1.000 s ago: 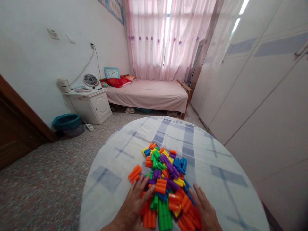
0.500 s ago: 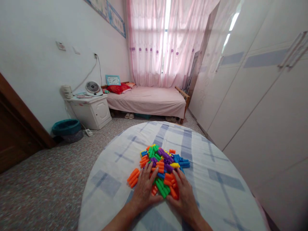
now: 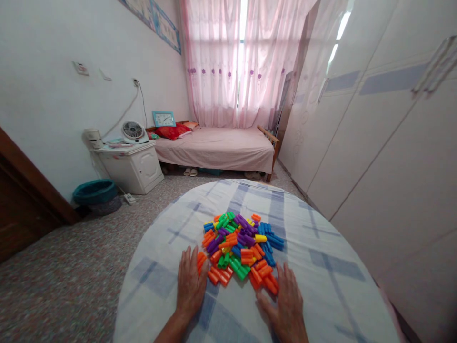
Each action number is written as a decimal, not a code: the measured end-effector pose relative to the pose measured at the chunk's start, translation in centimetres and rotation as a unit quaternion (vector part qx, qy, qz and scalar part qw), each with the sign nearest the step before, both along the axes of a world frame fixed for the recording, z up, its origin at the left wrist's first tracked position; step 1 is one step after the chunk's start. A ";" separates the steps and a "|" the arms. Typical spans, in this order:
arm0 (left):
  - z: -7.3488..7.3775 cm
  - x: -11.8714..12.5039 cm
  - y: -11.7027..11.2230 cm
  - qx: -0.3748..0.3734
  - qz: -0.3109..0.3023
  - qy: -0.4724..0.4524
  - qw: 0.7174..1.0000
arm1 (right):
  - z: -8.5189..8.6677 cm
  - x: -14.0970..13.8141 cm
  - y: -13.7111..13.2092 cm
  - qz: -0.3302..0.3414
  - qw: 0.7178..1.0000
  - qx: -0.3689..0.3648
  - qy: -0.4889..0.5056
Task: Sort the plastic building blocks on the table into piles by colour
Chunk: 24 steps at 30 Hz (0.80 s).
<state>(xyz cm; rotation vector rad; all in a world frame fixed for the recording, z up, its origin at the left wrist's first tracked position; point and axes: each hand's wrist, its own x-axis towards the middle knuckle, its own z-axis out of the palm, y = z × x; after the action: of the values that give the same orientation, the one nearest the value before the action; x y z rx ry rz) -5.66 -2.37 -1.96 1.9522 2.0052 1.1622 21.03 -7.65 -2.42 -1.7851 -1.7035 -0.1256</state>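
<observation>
A heap of coloured plastic building pieces [image 3: 235, 245], shaped like joined tubes, lies on the cloth-covered round table [image 3: 153, 267]. Orange, green, purple, blue and yellow pieces are mixed in it. My left hand [image 3: 191, 283] rests at the heap's left side, fingers stretched out, beside an orange piece [image 3: 202, 263] that it partly hides. On the right side, my right hand [image 3: 285, 300] lies with its fingers extended, close to several orange pieces [image 3: 266, 276]. Neither hand grips anything. Whether the fingertips touch the pieces I cannot tell.
Beyond the table stands a bed [image 3: 224, 147] with a pink sheet. To the left are a white cabinet [image 3: 143, 166] with a fan [image 3: 134, 131] on it and a bin [image 3: 96, 193]. A tall white wardrobe [image 3: 374, 143] lines the right side.
My hands have moved apart from over the front of the heap to its two sides. More of the front pieces show now, and the view has shifted slightly.
</observation>
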 end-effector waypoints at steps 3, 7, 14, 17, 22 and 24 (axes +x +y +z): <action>-0.6 1.1 1.8 -0.016 -0.026 -0.075 0.997 | -0.1 -1.4 1.1 0.008 1.000 0.007 0.023; 0.5 3.3 4.3 -0.028 -0.044 -0.152 0.987 | 0.6 -2.7 4.2 0.040 0.997 0.018 0.060; 1.6 2.1 6.6 0.002 -0.018 -0.208 0.978 | 1.1 2.4 7.6 -0.001 0.979 0.041 0.200; 1.6 0.9 8.6 0.003 -0.008 -0.224 0.975 | 0.8 4.6 9.9 -0.060 0.966 0.028 0.250; 1.9 0.6 11.2 -0.024 -0.048 -0.259 0.964 | 0.8 4.0 13.1 -0.028 0.966 -0.008 0.257; 2.2 0.8 11.4 -0.045 -0.078 -0.275 0.957 | 1.2 3.2 13.5 0.015 0.963 -0.019 0.268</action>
<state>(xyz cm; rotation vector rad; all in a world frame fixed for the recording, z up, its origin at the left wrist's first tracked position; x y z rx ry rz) -4.91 9.07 0.28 1.4896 1.5569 1.3554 24.25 5.82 -1.19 -1.6281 -1.3424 0.3753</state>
